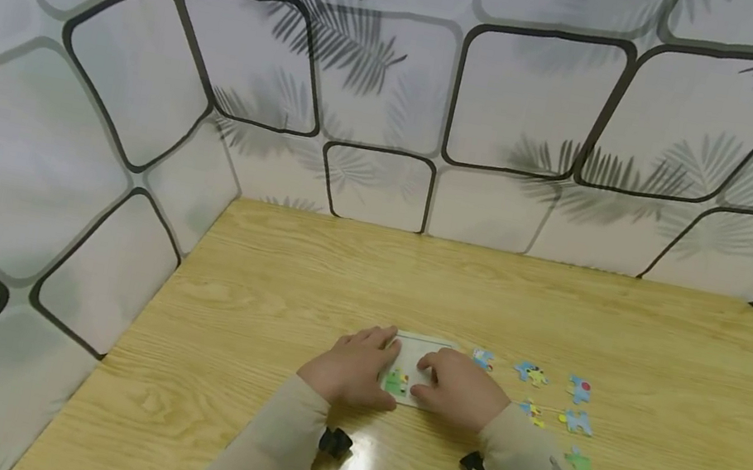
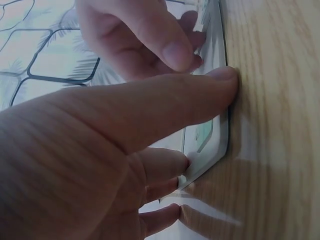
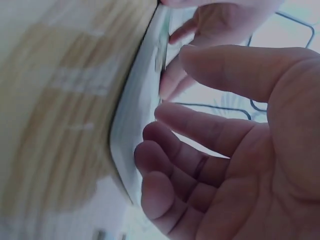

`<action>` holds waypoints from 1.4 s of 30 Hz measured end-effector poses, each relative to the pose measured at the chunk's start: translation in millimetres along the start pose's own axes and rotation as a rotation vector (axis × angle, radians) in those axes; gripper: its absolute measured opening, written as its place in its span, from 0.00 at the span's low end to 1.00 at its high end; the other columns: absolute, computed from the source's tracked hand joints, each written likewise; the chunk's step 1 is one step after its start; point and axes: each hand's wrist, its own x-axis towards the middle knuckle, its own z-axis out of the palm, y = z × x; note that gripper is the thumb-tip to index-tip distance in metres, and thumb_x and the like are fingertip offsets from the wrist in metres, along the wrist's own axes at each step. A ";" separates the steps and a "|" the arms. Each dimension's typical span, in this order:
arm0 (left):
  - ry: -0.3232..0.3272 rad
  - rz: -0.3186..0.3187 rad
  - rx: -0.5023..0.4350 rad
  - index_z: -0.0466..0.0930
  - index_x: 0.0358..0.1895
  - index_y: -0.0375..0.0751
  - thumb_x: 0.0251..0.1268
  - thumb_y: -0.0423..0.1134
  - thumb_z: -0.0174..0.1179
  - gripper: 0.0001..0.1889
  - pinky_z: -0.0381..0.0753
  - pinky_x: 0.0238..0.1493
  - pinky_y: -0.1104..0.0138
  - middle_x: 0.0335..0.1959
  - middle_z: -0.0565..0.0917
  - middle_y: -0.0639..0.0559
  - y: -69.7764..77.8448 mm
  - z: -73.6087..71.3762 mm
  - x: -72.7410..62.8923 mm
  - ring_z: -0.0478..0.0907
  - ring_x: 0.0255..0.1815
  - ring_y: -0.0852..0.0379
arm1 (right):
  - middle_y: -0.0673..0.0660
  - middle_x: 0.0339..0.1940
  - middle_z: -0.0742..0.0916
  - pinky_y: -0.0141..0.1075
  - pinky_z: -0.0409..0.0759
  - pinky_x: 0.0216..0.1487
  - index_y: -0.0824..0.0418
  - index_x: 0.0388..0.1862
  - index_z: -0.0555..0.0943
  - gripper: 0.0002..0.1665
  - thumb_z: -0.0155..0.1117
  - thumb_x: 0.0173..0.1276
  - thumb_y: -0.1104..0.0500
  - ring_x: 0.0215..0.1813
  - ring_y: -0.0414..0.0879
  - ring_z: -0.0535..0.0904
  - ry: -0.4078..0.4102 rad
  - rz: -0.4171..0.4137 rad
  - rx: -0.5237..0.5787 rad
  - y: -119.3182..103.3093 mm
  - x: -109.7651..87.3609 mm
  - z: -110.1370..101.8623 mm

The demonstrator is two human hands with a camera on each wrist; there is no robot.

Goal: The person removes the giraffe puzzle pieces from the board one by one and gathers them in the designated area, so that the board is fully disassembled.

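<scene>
A white puzzle tray (image 1: 427, 351) lies flat on the table, with a green and yellow puzzle piece (image 1: 393, 382) in its near left corner. My left hand (image 1: 353, 365) rests along the tray's left side, fingertips at that edge. Its straight thumb (image 2: 180, 100) lies across the near rim in the left wrist view. Over the right part of the tray is my right hand (image 1: 463, 389), fingers loosely bent. In the right wrist view, its thumb (image 3: 225, 70) and forefinger (image 3: 200, 125) stand apart with no piece between them, the fingertips close to the tray.
Several loose jigsaw pieces lie right of the tray, among them a blue one with a red dot (image 1: 579, 389), a blue and yellow one (image 1: 576, 421) and a green one (image 1: 580, 465). The wooden table (image 1: 242, 312) meets patterned walls (image 1: 388, 86) at the back and left.
</scene>
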 end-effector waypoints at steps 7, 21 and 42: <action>0.002 0.000 0.002 0.58 0.79 0.42 0.61 0.57 0.69 0.47 0.54 0.76 0.46 0.82 0.53 0.49 2.2 -2.5 -0.8 0.48 0.82 0.45 | 0.55 0.41 0.84 0.46 0.81 0.45 0.65 0.50 0.83 0.18 0.71 0.65 0.56 0.38 0.44 0.79 -0.007 0.031 0.013 -14.3 4.7 7.8; -0.013 -0.006 0.022 0.57 0.80 0.44 0.62 0.58 0.68 0.47 0.53 0.77 0.46 0.82 0.52 0.50 3.0 -2.2 0.0 0.47 0.82 0.47 | 0.51 0.34 0.78 0.41 0.75 0.40 0.63 0.41 0.81 0.07 0.67 0.66 0.63 0.35 0.44 0.73 -0.028 0.015 0.132 -15.3 11.2 12.9; 0.013 0.004 0.055 0.59 0.79 0.43 0.61 0.58 0.68 0.47 0.58 0.74 0.44 0.82 0.54 0.49 2.9 -1.2 -1.5 0.51 0.81 0.46 | 0.45 0.31 0.83 0.36 0.77 0.35 0.59 0.59 0.82 0.18 0.59 0.72 0.65 0.31 0.38 0.77 -0.011 -0.068 0.266 10.3 -1.7 -1.2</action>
